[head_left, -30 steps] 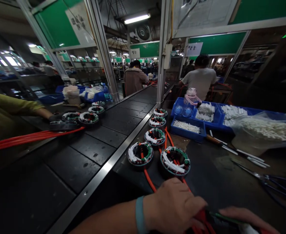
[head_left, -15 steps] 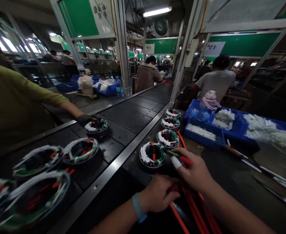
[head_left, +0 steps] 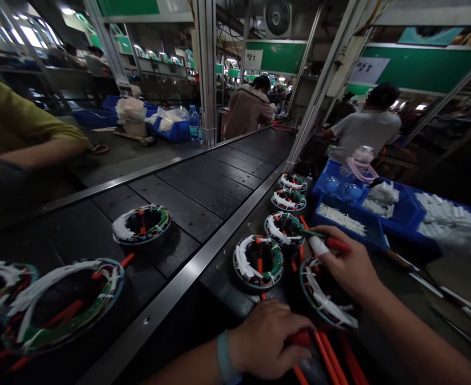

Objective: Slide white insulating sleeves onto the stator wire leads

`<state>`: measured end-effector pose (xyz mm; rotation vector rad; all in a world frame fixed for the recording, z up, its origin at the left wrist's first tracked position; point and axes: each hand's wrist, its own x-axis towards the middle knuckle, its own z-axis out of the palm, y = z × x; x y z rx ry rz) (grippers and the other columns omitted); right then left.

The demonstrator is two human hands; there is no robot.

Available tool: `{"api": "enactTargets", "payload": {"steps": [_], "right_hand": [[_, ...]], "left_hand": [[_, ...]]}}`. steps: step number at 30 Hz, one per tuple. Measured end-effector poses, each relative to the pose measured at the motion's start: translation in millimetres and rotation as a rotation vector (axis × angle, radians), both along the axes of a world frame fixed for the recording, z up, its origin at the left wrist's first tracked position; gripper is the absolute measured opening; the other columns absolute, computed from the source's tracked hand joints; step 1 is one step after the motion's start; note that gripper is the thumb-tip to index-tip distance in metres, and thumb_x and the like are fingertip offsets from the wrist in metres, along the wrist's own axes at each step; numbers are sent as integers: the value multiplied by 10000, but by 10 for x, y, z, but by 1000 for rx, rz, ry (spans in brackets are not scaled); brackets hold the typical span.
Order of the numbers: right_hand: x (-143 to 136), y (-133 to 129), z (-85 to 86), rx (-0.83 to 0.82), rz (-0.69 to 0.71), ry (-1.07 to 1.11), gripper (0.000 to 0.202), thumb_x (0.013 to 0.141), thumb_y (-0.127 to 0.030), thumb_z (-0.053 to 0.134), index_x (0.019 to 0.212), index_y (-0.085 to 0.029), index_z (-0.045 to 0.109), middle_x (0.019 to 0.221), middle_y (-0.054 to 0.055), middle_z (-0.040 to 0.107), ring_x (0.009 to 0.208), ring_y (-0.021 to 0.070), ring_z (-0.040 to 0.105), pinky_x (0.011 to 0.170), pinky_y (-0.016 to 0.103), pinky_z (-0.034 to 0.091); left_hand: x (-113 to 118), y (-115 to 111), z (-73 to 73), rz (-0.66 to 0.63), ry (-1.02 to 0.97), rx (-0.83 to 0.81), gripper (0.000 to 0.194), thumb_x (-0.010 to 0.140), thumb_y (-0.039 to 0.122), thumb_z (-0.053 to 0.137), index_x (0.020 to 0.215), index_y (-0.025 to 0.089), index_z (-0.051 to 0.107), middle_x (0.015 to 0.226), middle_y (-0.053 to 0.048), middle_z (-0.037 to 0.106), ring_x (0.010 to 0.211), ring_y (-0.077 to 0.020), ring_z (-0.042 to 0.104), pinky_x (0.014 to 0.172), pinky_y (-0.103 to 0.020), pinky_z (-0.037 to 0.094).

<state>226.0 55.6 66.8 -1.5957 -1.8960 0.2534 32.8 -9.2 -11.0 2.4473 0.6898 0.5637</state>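
Note:
My right hand (head_left: 349, 264), with white wrap on one digit, is closed around a red piece (head_left: 337, 244); a thin dark green length projects from its fingers towards a motor stator (head_left: 273, 229). Below this hand, another stator (head_left: 319, 297) with white lacing sits tilted and partly hidden. My left hand (head_left: 273, 339), with a blue band at the wrist, is curled shut around something red (head_left: 300, 338) that I cannot make out. Just beyond it a white-and-green stator (head_left: 241, 262) rests on the bench. Orange-red sleeves (head_left: 327, 355) run beneath my hands.
Stators (head_left: 117, 224) lie on the dark conveyor (head_left: 195, 187), beyond a metal rail (head_left: 187, 272). Blue bins (head_left: 373, 235) with white pieces stand at the right. A co-worker in a yellow-green sleeve (head_left: 30, 123) is across the conveyor.
Another stator now shows under my right hand, which has moved slightly right. The co-worker's gloved hand has withdrawn from a conveyor stator. The stators on the conveyor have shifted and the view has turned.

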Motion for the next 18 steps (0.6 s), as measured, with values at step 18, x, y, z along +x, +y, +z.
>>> {"api": "enactTargets", "payload": {"steps": [18], "right_hand": [[304,871,-111,76,-86,55,284,763,-398,519,966,-235,633,915,23,685,818,205,624,730,301,457]], "left_hand": [[181,27,-523,53,-84,91,354,850,570,480,995,275,612,692,32,649,679,-135,596,673,-244,419]]}}
